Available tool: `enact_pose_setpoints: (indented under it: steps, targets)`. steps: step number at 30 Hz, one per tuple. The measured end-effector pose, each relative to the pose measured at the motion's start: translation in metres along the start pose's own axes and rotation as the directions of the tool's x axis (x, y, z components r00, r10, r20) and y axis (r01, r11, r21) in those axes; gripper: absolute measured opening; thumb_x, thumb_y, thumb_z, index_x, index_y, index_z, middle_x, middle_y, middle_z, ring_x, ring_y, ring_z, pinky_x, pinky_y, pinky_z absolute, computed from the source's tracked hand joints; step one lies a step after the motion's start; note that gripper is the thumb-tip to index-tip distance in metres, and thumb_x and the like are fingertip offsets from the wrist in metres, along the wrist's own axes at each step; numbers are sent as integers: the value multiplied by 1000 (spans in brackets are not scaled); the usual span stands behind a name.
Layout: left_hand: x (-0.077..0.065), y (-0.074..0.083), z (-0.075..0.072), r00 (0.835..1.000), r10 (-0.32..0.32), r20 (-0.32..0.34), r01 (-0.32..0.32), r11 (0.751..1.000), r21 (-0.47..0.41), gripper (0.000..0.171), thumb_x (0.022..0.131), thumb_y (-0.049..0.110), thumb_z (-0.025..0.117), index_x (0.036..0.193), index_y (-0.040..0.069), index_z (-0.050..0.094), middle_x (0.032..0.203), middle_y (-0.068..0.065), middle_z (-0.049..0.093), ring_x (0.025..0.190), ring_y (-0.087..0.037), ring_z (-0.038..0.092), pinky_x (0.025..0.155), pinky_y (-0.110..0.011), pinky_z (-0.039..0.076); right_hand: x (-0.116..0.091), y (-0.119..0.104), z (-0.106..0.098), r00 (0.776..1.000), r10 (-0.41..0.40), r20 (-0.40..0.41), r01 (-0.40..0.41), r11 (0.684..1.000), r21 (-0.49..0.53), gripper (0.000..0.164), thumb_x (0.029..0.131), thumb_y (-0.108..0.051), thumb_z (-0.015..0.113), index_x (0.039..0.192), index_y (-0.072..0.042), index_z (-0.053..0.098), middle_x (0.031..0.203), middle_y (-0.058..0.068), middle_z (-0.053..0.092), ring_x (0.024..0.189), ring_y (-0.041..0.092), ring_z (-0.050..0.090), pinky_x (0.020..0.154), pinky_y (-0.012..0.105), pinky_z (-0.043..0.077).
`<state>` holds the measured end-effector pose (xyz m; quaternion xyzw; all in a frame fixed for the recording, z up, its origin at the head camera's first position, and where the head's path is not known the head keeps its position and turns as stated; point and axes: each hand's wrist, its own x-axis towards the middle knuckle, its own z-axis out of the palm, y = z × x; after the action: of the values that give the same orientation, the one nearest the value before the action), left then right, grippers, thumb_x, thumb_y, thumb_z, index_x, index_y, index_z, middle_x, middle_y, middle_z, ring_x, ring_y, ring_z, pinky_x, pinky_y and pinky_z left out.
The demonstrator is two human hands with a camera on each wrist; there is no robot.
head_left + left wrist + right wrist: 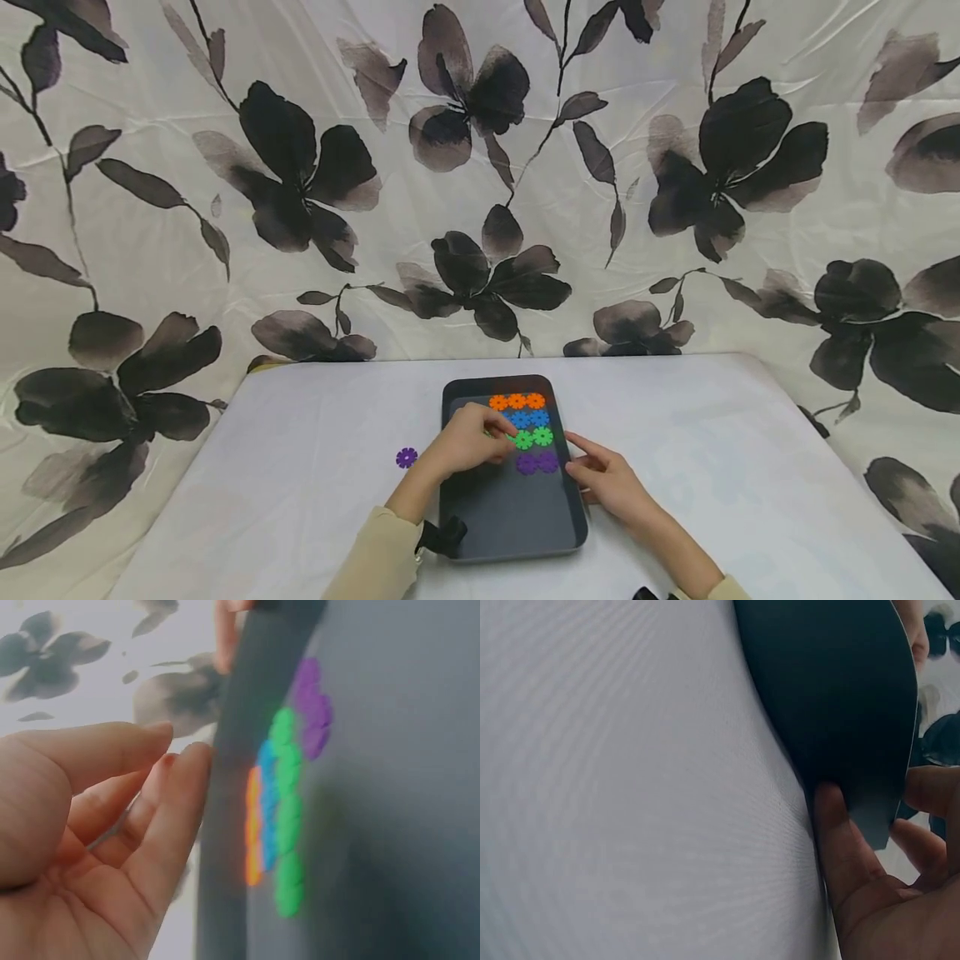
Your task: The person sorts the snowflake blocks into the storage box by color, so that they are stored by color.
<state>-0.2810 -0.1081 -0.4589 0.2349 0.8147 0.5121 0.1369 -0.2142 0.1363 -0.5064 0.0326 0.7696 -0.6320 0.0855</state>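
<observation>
A dark grey tray (pixel 510 521) holds rows of flower-shaped plastic pieces: orange (pixel 536 401), blue (pixel 538 418), green (pixel 542 437) and purple (pixel 548 462). My left hand (pixel 471 437) hovers over the tray beside the green row and covers part of it. Its thumb and fingers are loosely bent, with nothing between them in the left wrist view. At the tray's right side, my right hand (pixel 611 483) grips the rim, one finger against the outer wall (pixel 832 690) in the right wrist view. A loose purple flower piece (pixel 407 457) lies left of the tray.
A white cloth (pixel 300 500) covers the table under the tray. Behind it hangs a floral-print curtain (pixel 600 275). The tray's raised rim stands around the pieces, and a black band (pixel 444 535) is at the left wrist.
</observation>
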Motion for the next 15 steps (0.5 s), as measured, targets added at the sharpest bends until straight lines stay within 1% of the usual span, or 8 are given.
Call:
enact_pose_setpoints:
  steps: [3, 5, 9, 12, 15]
  targets:
    - [-7, 0, -15, 1000, 9, -22, -9, 1000, -19, 17, 86, 2, 69, 101, -7, 69, 79, -7, 65, 69, -25, 68, 64, -37, 58, -1, 0, 0, 1000, 5, 5, -5, 1000, 7, 52, 96, -16, 62, 145, -12, 46, 102, 12, 62, 84, 23, 63, 69, 37, 56]
    - [-11, -3, -25, 998, 21, -59, -22, 1000, -9, 16, 87, 2, 69, 101, -6, 69, 80, -6, 65, 69, -25, 67, 64, -36, 58, -1, -1, 0, 1000, 8, 2, -8, 1000, 7, 52, 96, -16, 62, 145, -13, 47, 103, 12, 62, 84, 23, 63, 69, 37, 55]
    - [-17, -10, -41, 986, 54, -157, -42, 996, 81, 11, 87, 6, 71, 96, 0, 72, 81, -2, 66, 70, -20, 62, 63, -33, 54, 0, -3, 0, 1000, 12, -18, -12, 1000, -3, 51, 96, -15, 62, 145, -14, 48, 103, 12, 62, 84, 23, 62, 68, 36, 55]
    - [-23, -16, -50, 976, 53, -213, -24, 990, 138, 7, 86, 7, 72, 92, 6, 73, 81, 0, 65, 70, -17, 60, 62, -33, 51, -1, -3, 0, 1000, 16, -17, -16, 1000, -3, 51, 96, -16, 62, 145, -14, 48, 103, 12, 62, 85, 22, 62, 69, 37, 55]
    - [-30, -24, -57, 970, 34, -239, 7, 986, 167, 6, 85, 8, 73, 92, 8, 73, 81, 1, 65, 71, -16, 60, 64, -33, 52, -1, -1, 0, 1000, 15, -12, -15, 1000, -2, 52, 95, -16, 63, 145, -13, 47, 102, 12, 62, 85, 22, 62, 69, 37, 56]
